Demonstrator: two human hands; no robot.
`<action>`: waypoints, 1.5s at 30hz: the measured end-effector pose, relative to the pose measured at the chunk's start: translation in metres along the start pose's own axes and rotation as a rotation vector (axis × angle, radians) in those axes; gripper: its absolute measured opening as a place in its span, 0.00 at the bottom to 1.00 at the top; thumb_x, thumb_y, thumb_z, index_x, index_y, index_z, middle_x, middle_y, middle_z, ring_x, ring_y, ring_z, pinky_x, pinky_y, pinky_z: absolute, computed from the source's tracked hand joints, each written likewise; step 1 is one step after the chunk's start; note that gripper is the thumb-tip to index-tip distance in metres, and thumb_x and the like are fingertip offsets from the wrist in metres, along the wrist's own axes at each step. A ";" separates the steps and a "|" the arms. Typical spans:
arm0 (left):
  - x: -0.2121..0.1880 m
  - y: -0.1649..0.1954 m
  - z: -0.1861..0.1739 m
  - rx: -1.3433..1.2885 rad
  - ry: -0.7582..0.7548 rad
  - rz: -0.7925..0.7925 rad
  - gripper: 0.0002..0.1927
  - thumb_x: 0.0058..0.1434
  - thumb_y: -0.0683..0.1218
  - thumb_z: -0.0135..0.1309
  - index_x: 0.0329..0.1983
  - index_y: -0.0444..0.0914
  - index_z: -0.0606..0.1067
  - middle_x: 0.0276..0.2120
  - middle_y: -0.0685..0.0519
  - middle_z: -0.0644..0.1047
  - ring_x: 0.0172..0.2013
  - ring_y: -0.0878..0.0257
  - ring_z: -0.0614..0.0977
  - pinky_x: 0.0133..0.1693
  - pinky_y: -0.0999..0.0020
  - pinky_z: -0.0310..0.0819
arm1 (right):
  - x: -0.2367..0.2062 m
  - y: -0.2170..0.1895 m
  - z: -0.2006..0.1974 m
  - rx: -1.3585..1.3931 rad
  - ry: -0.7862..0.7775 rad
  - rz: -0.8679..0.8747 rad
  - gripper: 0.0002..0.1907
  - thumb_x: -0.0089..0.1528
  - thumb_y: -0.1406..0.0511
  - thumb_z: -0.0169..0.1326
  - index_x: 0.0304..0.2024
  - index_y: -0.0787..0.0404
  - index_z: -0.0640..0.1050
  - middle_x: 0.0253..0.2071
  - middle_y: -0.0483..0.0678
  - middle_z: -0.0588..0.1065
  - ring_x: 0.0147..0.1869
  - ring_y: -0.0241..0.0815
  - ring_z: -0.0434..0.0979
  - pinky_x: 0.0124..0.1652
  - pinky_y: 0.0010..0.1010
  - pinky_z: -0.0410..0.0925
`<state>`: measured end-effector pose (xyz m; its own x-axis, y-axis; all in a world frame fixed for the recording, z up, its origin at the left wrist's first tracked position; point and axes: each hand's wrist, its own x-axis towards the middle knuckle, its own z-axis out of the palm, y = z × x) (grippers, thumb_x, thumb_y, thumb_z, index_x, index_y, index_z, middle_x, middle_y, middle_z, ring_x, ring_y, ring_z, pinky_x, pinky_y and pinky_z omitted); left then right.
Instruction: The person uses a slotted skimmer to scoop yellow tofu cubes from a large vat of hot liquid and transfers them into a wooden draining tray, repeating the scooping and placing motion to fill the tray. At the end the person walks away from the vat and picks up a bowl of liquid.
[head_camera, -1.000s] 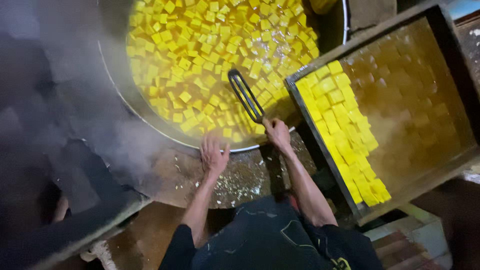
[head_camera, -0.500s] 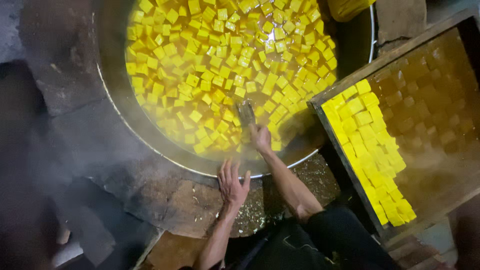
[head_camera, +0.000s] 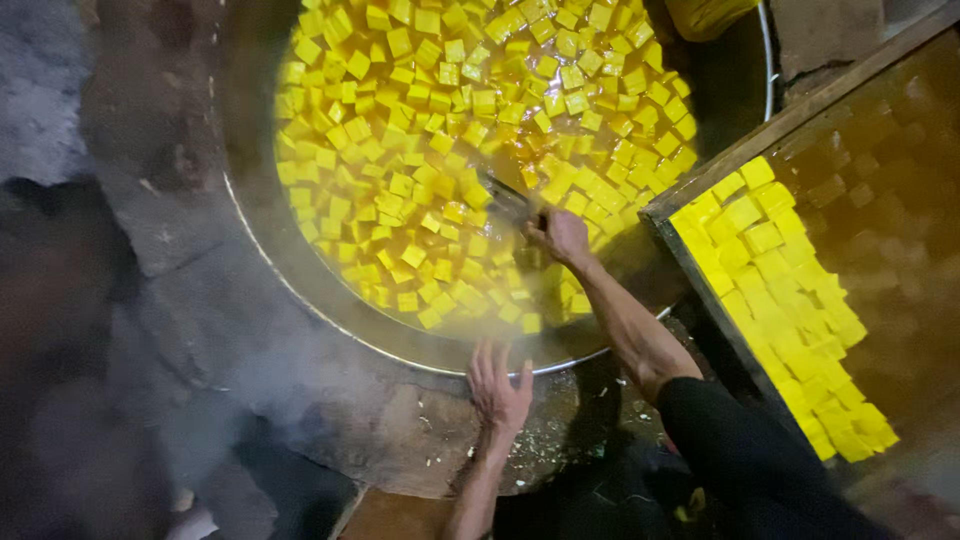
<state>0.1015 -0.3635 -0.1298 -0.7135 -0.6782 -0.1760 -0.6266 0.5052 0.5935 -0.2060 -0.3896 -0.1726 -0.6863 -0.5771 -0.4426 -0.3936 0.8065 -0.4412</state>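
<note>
Two hands at wok (head_camera: 300, 300) of yellow cubes (head_camera: 420, 150).
Right hand (head_camera: 560, 235) fingers clench ladle handle (head_camera: 510, 203); left hand (head_camera: 500, 392) fingers spread on rim.

we look down on a rough, dark stone hearth (head_camera: 160, 230) — grey, stained, with pale crumbs scattered near its front edge. steam (head_camera: 300, 380) drifts low across the left side. a brown board (head_camera: 385, 515) shows at the bottom. light is dim and warm — the corners fall into shadow.
</note>
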 end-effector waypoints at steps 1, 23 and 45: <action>0.001 0.001 0.000 -0.005 0.004 -0.003 0.29 0.61 0.57 0.58 0.61 0.39 0.72 0.65 0.39 0.67 0.67 0.42 0.64 0.63 0.41 0.58 | 0.004 -0.005 0.005 0.071 0.024 -0.012 0.23 0.58 0.47 0.57 0.38 0.59 0.81 0.34 0.57 0.80 0.40 0.60 0.80 0.39 0.51 0.71; -0.056 0.018 0.004 0.205 0.299 0.218 0.22 0.63 0.44 0.58 0.59 0.30 0.74 0.60 0.38 0.72 0.62 0.40 0.71 0.65 0.46 0.62 | -0.417 0.271 -0.147 0.526 0.640 0.082 0.14 0.64 0.58 0.62 0.46 0.60 0.83 0.37 0.49 0.82 0.36 0.36 0.78 0.38 0.30 0.71; -0.109 0.348 0.162 -0.260 -0.011 0.884 0.15 0.62 0.42 0.59 0.52 0.36 0.76 0.47 0.44 0.79 0.49 0.47 0.80 0.53 0.54 0.71 | -0.633 0.499 -0.176 -0.261 0.685 0.225 0.18 0.66 0.50 0.61 0.42 0.56 0.80 0.38 0.49 0.80 0.36 0.51 0.81 0.32 0.41 0.71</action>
<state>-0.0890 -0.0273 -0.0313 -0.9027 -0.0969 0.4192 0.2372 0.7006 0.6730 -0.0752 0.4010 0.0247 -0.9594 -0.2555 0.1198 -0.2727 0.9485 -0.1614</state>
